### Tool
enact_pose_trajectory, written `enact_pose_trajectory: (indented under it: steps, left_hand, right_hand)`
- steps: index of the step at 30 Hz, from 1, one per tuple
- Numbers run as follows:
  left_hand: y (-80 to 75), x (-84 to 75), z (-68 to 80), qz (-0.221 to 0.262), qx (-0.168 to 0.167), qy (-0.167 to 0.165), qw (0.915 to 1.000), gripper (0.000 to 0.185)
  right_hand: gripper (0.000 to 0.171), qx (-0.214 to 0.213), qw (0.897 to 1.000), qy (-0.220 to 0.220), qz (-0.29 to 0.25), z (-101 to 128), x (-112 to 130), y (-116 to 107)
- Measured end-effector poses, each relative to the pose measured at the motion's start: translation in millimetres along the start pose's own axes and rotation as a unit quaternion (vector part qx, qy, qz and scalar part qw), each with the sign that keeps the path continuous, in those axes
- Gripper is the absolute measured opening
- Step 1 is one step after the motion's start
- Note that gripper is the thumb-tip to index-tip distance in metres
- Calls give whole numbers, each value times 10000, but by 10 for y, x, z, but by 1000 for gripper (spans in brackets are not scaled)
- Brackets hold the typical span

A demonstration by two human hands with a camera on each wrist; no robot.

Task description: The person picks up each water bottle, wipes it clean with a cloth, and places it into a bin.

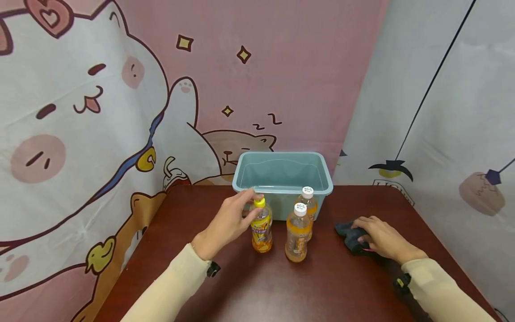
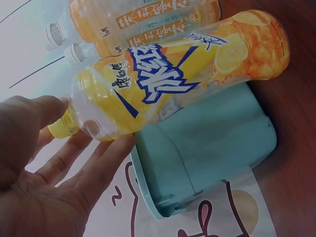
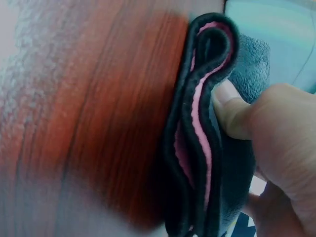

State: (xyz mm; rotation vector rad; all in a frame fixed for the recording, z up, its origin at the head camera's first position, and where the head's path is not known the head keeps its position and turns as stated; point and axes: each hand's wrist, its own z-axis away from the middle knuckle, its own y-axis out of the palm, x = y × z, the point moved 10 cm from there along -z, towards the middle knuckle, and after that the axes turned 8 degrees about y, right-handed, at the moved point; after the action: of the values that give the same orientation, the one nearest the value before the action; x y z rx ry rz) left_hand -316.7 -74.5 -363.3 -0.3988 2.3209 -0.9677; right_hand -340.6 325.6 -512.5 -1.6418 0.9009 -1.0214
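My left hand (image 1: 229,219) holds a yellow-capped iced tea bottle (image 1: 262,232) by its cap and neck. The bottle stands upright on the table, with a yellow label with lemons and some liquid inside. In the left wrist view the thumb lies at the yellow cap (image 2: 63,124) and the fingers curve round the neck. On the right, my right hand (image 1: 382,237) grips a folded dark grey cloth (image 1: 352,237) lying on the table. The right wrist view shows the thumb on the cloth (image 3: 237,173), whose folded edges have pink between the layers.
Two orange-labelled bottles with white caps stand right of centre: a nearer bottle (image 1: 297,237) and a farther bottle (image 1: 311,210) partly behind it. Behind them is a light teal plastic bin (image 1: 281,203). The dark red-brown table (image 1: 257,290) ends at a cartoon-printed curtain (image 1: 306,89).
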Motion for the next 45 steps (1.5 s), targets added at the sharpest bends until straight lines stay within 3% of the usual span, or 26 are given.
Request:
enact_pose_trajectory:
  steps: [5,8,12,15,22,28,35,40,45]
  left_hand:
    - [-3,-13,42,-102,67,28,9999,28]
    - [-1,-20,71,-135,132,1,9998,26]
    - [-7,-50,104,-132,157,8,9998,27]
    - [-16,-78,127,-133,155,22,9998,28]
    - [-10,-122,169,-123,155,59,9998,28]
    - [13,-155,208,-104,169,95,9998,28]
    - [28,-244,240,-89,143,305,9994,23]
    - [40,-322,250,33,97,518,9986,24]
    - [83,-380,257,79,105,682,9976,25]
  right_hand:
    - [36,-225,9997,53,-64,63,3,-110]
    - [40,-783,9967,-204,-44,138,46,-242]
    - [46,-1650,9843,-616,-87,261,155,-437]
    - [47,-1930,9782,-704,-314,333,246,-544]
    - [55,-1835,9733,-862,-1078,452,538,-681]
    - [64,-1778,9694,-1033,-1339,570,859,-790]
    - [69,-1844,9415,-1797,-2173,658,1419,-916]
    - [64,-1623,9316,-2039,-2533,627,1752,-849]
    - [53,-1131,9362,-2039,-2631,526,1929,-689]
